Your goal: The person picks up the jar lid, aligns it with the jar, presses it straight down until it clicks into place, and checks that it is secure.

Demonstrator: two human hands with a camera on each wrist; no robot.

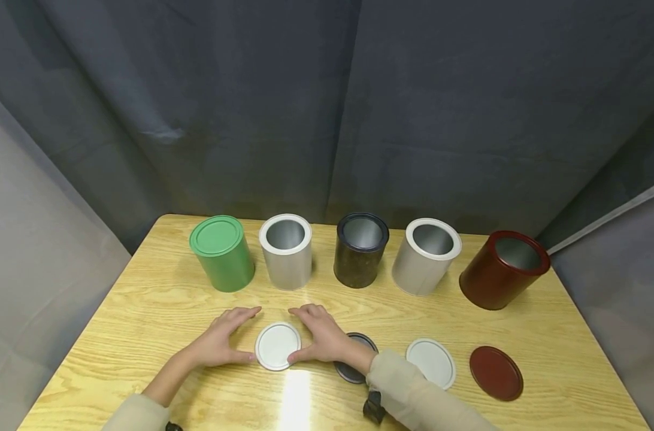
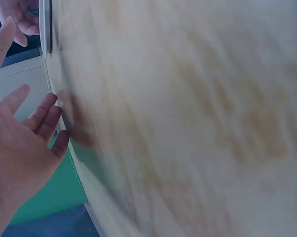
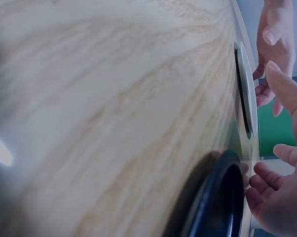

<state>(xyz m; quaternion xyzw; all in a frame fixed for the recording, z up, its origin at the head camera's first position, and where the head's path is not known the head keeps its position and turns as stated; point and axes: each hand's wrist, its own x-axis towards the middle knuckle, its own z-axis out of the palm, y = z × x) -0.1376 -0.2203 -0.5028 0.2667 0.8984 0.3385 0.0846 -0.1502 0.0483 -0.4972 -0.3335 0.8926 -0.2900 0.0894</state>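
A round white lid [image 1: 278,346] lies flat on the wooden table between both hands. To its left is my left hand [image 1: 219,341], thumb and fingers spread apart, the thumb tip right at the lid's rim. My right hand [image 1: 326,336] curves around the other side with nothing gripped, its thumb tip overlapping the lid's right edge in the head view. Under the right wrist lies a black lid [image 3: 220,197], partly covered by the forearm in the head view. Both palms face each other across the white lid [image 3: 247,91] in the right wrist view.
Along the back stand a lidded green can [image 1: 227,257], an uncovered white can [image 1: 287,263], a black can [image 1: 356,263], another white can [image 1: 421,269] and a dark red can [image 1: 489,281]. A second white lid [image 1: 432,363] and a red lid [image 1: 496,373] lie at right.
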